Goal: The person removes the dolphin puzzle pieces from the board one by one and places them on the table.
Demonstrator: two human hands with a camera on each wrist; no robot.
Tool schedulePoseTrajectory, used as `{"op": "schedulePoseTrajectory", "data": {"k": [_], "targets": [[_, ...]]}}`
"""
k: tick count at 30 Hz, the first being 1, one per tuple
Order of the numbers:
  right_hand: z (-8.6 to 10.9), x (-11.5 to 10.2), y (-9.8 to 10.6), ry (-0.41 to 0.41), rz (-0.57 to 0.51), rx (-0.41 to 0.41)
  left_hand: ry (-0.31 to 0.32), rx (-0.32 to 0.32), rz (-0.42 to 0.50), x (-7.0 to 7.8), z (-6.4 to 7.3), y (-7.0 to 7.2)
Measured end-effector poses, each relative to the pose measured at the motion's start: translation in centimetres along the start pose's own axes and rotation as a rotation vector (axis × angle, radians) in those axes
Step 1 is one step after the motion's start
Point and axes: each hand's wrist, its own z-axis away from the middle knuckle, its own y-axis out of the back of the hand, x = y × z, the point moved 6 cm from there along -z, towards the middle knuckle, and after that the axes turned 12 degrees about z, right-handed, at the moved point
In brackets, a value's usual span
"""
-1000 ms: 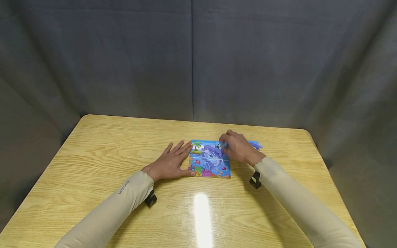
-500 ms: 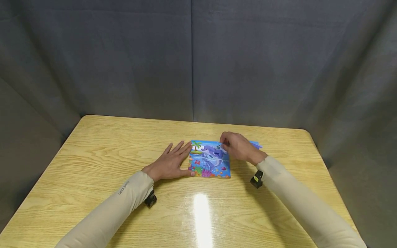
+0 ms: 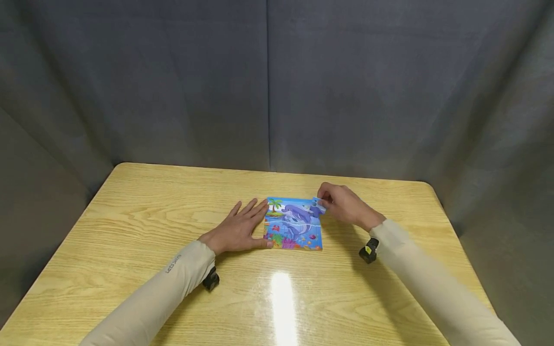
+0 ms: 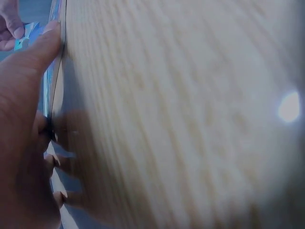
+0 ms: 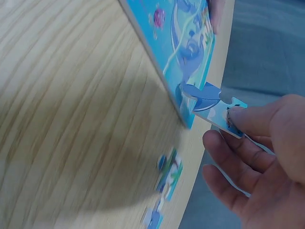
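Note:
A jigsaw puzzle [image 3: 294, 228] with dolphins, a palm tree and coral lies flat on the table. My right hand [image 3: 346, 205] pinches a blue puzzle piece [image 5: 217, 114] between thumb and fingers. In the right wrist view this piece is tilted at the puzzle's top right corner, overlapping it and sticking out past the edge. Whether it touches the puzzle, I cannot tell. Along the puzzle's left side lies my left hand [image 3: 237, 231], fingers spread and straight. Its thumb [image 4: 40, 45] and a fingertip meet the puzzle's edge.
Two loose puzzle pieces [image 5: 171, 176] lie on the table near the right hand; in the head view the hand hides them. Around everything spreads a wood-grain table [image 3: 173, 192]. Grey curtains [image 3: 195, 86] stand behind it and at both sides.
My right hand has shifted rightward with the puzzle piece, from over the puzzle's upper right area to beyond its edge. Loose pieces seen earlier are now behind that hand. The left hand stays put.

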Motion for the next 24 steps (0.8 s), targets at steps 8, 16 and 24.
{"op": "schedulePoseTrajectory", "data": {"k": [8,16,24], "targets": [[1.2,2.4,0.9,-0.050,0.016,0.016,-0.003,0.006,0.000,0.0,0.1,0.0],[2.6,4.6,1.8,-0.108,0.025,0.003,0.006,0.004,-0.011,-0.3,-0.1,-0.2],[4.1,6.8,2.9,-0.152,0.021,-0.016,0.010,0.003,-0.007,-0.3,-0.1,-0.2]]}}
